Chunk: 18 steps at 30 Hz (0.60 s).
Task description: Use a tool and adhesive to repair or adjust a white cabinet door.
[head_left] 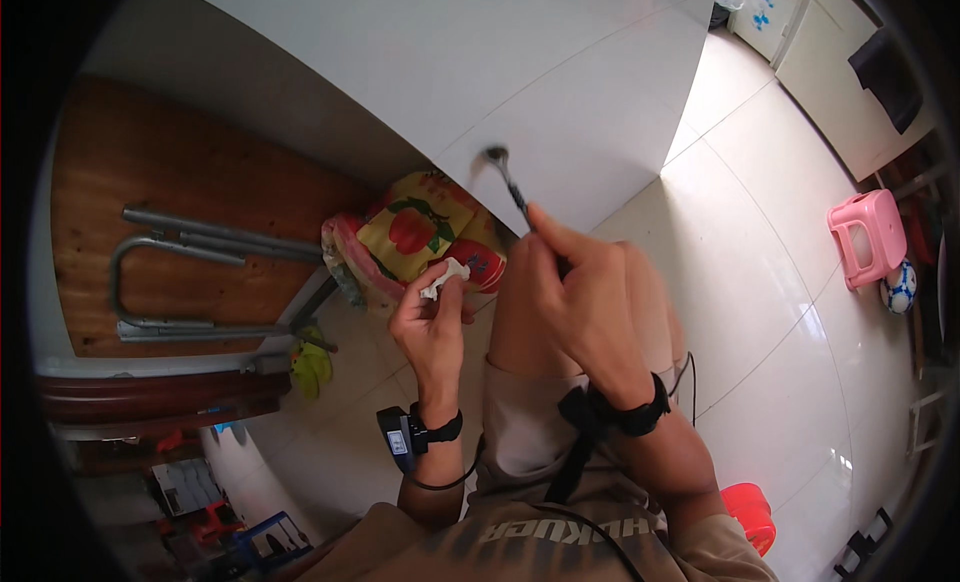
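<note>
My right hand [590,312] grips a thin dark-handled tool [513,189], perhaps a spoon, whose small rounded head is slightly blurred against the lower part of a large white panel [590,62]; whether they touch I cannot tell. My left hand [430,347] pinches a crumpled white piece [444,280], like tissue or paper, lower and to the left. Behind it, under the panel's edge, lies a yellow bag printed with red fruit [405,222]. My bare knees are just beyond and below my hands.
A wooden board [180,162] with metal tubing [200,331] leans at the left, near a yellow-green item [310,367]. Tiled floor [760,352] runs along the right, with a pink stool [860,232], a blue-and-white ball [898,292] and a red plastic item [750,517]. A cream cabinet [830,72] stands beyond.
</note>
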Each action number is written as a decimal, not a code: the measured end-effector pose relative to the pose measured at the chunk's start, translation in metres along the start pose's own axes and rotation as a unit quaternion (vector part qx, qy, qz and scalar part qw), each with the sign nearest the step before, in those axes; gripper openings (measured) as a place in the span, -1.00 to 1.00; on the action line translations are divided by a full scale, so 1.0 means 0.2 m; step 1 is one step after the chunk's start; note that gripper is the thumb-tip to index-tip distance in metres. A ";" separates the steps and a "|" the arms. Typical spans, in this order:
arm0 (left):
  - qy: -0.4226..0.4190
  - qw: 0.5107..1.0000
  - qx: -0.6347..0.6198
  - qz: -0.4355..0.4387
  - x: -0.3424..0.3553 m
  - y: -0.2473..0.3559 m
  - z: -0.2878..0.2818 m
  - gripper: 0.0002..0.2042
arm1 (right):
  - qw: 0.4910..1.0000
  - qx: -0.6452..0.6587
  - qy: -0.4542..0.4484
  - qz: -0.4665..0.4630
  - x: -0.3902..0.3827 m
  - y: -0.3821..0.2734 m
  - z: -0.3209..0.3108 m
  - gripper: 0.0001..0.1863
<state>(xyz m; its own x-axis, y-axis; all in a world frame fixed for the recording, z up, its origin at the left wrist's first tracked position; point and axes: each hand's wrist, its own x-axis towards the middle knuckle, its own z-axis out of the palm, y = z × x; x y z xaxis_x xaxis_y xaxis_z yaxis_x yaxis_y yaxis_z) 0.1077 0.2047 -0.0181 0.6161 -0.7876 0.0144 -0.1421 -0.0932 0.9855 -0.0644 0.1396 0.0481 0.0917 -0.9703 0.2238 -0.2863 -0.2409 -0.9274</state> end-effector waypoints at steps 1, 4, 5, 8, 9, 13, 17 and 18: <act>0.001 1.000 -0.001 0.002 0.01 0.02 0.01 -0.71 | 1.000 0.001 0.000 -0.002 -0.01 0.03 0.01 -0.71; -0.021 0.999 0.000 0.030 0.06 0.07 0.07 -0.71 | 0.997 0.035 -0.033 0.059 -0.02 0.10 0.03 -0.67; -0.039 0.997 -0.014 0.058 0.09 0.10 0.11 -0.71 | 0.996 0.060 -0.012 0.069 0.00 0.09 0.03 -0.66; -0.072 0.993 -0.049 0.084 0.14 0.18 0.21 -0.71 | 0.988 0.098 0.006 0.117 0.02 0.09 0.01 -0.61; -0.080 0.989 -0.074 0.095 0.16 0.20 0.23 -0.73 | 0.983 0.115 0.003 0.142 0.04 0.10 0.00 -0.58; -0.098 0.986 -0.029 0.128 0.23 0.23 0.28 -0.71 | 0.990 0.060 -0.028 0.126 -0.03 0.23 0.04 -0.57; -0.117 0.976 0.088 0.163 0.30 0.20 0.31 -0.69 | 0.986 0.115 0.035 0.117 0.00 0.25 0.06 -0.61; -0.113 0.966 0.126 0.195 0.31 0.18 0.31 -0.70 | 0.981 0.144 0.062 0.113 0.04 0.24 0.05 -0.62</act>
<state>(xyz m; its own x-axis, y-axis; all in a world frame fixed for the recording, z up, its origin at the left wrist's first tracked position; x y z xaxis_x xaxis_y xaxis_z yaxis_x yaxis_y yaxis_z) 0.0920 0.1147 0.0086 0.2972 -0.9026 0.3116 -0.5313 0.1148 0.8394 -0.0674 0.1197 0.0028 -0.0650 -0.9977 0.0206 -0.0033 -0.0205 -0.9998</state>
